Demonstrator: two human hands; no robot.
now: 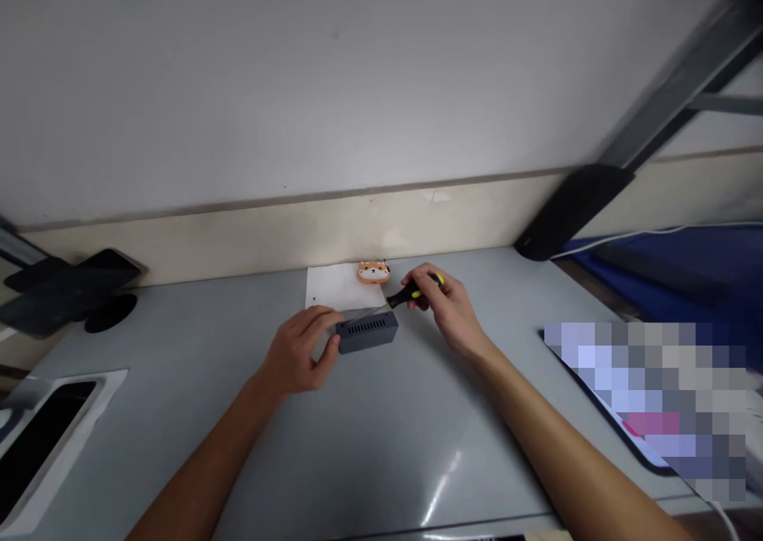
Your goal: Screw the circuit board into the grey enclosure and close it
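A dark grey box with a row of slots along its top face rests on the grey table. My left hand is closed on the box's left end, thumb at the front and fingers behind. In my right hand is a black and yellow screwdriver, gripped by its handle. Its thin shaft slants down to the left over the box's top, towards the left end. Whether the tip sits in a screw is too small to make out. Behind the box lies a white sheet of paper with a tiny dark speck on it.
An orange animal-face case sits at the paper's right edge. To the left are a phone stand and a dark phone on white paper. A lit, blurred-out tablet lies at right. A black upright device leans near the wall.
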